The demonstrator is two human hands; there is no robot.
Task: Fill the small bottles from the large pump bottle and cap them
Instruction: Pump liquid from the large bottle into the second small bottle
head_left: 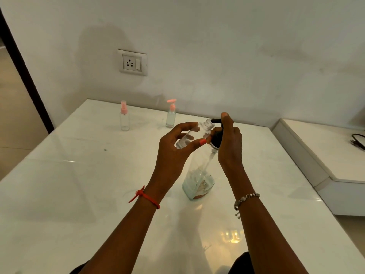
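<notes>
My left hand holds a small clear uncapped bottle tilted, its open neck up against the black nozzle of the pump. The large clear pump bottle stands on the white table with a little liquid at its bottom. My right hand wraps the black pump head, with a finger on top of it. Two more small bottles stand near the far table edge: one with a pink spray cap, one with a pink pump cap.
The glossy white table ends at the wall behind the bottles. A wall socket sits above. A lower white ledge with a dark cable lies to the right. Bare floor shows at the left.
</notes>
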